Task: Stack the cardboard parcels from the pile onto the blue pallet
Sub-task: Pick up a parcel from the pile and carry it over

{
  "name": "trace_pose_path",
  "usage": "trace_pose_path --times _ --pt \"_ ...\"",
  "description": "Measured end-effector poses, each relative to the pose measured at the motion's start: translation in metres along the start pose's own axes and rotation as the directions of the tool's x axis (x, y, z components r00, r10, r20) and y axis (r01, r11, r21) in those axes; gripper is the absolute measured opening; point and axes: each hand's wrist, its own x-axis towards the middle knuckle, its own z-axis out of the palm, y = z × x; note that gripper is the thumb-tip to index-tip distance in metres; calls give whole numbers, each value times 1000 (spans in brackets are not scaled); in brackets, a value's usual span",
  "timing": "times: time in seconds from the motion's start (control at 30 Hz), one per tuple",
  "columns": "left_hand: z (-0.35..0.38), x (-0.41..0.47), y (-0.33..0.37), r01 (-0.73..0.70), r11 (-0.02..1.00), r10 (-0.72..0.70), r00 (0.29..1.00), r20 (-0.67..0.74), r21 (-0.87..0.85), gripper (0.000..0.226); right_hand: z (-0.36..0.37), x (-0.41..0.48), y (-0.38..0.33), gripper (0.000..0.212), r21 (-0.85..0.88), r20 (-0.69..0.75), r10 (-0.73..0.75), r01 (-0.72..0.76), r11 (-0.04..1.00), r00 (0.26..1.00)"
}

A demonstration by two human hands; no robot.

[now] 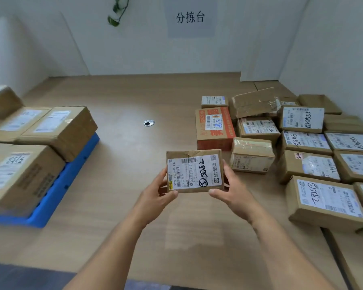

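A small cardboard parcel (pixel 194 171) with a white label and black handwritten digits hangs above the middle of the table. My left hand (pixel 157 193) grips its left side and near corner. My right hand (pixel 232 190) grips its right side, thumb on the near edge. The blue pallet (pixel 57 185) lies at the left edge of the table with several brown parcels (pixel 59 130) stacked on it. The pile of parcels (pixel 302 147) covers the table's right side.
An orange printed box (pixel 215 128) stands at the pile's near-left corner, just behind the held parcel. A round metal cable hole (pixel 148 123) sits in the wooden tabletop (pixel 124 164) between pallet and pile. White walls close the back and right.
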Motion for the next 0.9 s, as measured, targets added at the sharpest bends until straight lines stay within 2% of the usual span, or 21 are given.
trace_pose_path --times 0.3,0.6,0.9 --pt "-114 -57 -8 -103 995 103 982 -158 6 67 89 -1 -79 81 -24 -56 -247 246 969 967" --pt "-240 -127 -42 -148 989 146 942 -304 16 66 209 -18 -162 70 77 18 -392 389 918 920" --pt "-338 -180 -87 -144 989 145 914 -380 32 61 322 -26 -197 78 95 36 -440 435 895 898"
